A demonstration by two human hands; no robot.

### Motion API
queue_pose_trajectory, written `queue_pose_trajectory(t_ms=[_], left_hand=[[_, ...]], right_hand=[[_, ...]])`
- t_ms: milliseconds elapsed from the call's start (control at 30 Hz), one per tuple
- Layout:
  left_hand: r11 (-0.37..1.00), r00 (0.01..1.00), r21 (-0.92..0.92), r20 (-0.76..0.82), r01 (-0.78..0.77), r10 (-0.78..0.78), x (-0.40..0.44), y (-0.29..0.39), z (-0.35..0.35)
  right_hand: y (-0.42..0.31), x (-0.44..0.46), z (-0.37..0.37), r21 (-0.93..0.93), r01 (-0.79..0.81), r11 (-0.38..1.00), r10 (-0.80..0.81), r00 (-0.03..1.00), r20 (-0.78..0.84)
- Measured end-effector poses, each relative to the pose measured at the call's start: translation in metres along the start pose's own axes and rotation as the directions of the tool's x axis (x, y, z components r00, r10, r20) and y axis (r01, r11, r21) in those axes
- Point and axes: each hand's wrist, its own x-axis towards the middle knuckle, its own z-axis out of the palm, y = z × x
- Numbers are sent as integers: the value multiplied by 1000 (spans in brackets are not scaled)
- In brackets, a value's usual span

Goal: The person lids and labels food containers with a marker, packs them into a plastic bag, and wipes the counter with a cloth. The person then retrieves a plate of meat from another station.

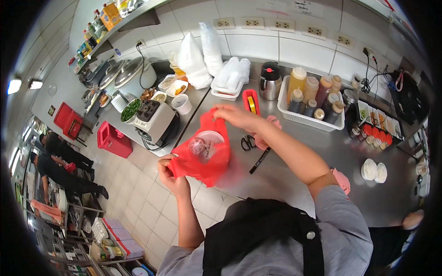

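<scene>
A red plastic bag (215,158) hangs open between my two hands at the edge of the steel counter (294,170). Inside it are a round lidded container with printed writing (212,141) and a small clear cup or lid (197,146). My left hand (172,174) pinches the bag's near left edge. The far upper edge is gripped by my right hand (230,115). Just right of the bag lie black scissors (248,143), a black marker (259,161) and a pink cloth (268,133). A red tape dispenser (251,102) sits behind them.
A white basket of sauce bottles (313,122), a steel thermos (270,83) and foam trays (229,78) stand along the wall. At the left are a blender base (155,117) and a red bin (113,139). Two people (64,168) stand far left; another person's hand (413,220) shows at right.
</scene>
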Motion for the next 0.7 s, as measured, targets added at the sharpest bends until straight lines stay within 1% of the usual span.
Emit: queue_pose_trajectory(t_ms=[67, 100, 133, 167, 200, 267, 300, 333, 367, 400, 433, 467, 500, 533, 567, 600, 633, 667, 700], left_hand=[[990, 990, -63, 60, -124, 128, 2, 22, 19], [990, 989, -74, 73, -119, 125, 1, 32, 26], [980, 978, -120, 112, -161, 175, 0, 42, 34], [965, 963, -172, 149, -200, 226, -2, 52, 42], [963, 960, -192, 169, -191, 224, -4, 61, 50], [949, 944, -287, 258, -131, 208, -13, 74, 65], [943, 954, -332, 288, 22, 79, -21, 75, 70], [937, 948, -348, 308, 36, 78, -28, 79, 79], [958, 942, -284, 329, 30, 68, -34, 87, 89], [976, 935, -218, 349, 19, 60, -41, 95, 99], [964, 913, -263, 400, 31, 80, -49, 101, 106], [961, 906, -274, 415, 35, 85, -57, 103, 113], [963, 855, -268, 505, 28, 115, -67, 101, 118], [964, 796, -265, 587, 17, 148, -77, 99, 125], [959, 790, -282, 591, 12, 164, -87, 100, 133], [968, 756, -233, 649, 91, 85, -98, 102, 142], [971, 714, -178, 700, 161, 10, -108, 103, 151], [969, 709, -201, 704, 144, 41, -117, 103, 157], [980, 697, -150, 717, 127, 19, -126, 103, 164]], right_hand=[[-29, -24, -1, -9, 79, 997, -80, 986, -144], [-39, -33, -5, -54, 121, 991, -128, 975, -181], [-52, -47, -7, -58, 118, 991, -127, 972, -200], [-68, -65, -6, 22, 59, 998, -50, 957, -285], [-75, -82, -6, 108, 8, 994, 32, 930, -366], [-76, -112, -4, 213, -26, 977, 111, 911, -396], [-81, -127, 1, 145, 91, 985, -24, 911, -411], [-83, -141, 5, 70, 205, 976, -159, 897, -413], [-81, -153, 9, 104, 292, 951, -217, 867, -449], [-86, -168, 11, 94, 292, 952, -216, 856, -469], [-95, -188, 12, 119, 248, 961, -167, 870, -463], [-99, -206, 13, 143, 206, 968, -121, 882, -455], [-99, -226, 12, 209, 163, 964, -57, 897, -437], [-98, -245, 11, 197, 170, 965, -65, 890, -452], [-97, -262, 10, 243, 89, 966, 19, 911, -411], [-96, -277, 10, 283, 9, 959, 99, 926, -365], [-92, -291, 10, 277, -74, 958, 167, 929, -329], [-85, -304, 10, 267, -154, 951, 234, 926, -298], [-77, -317, 12, 307, -139, 941, 238, 920, -312]])
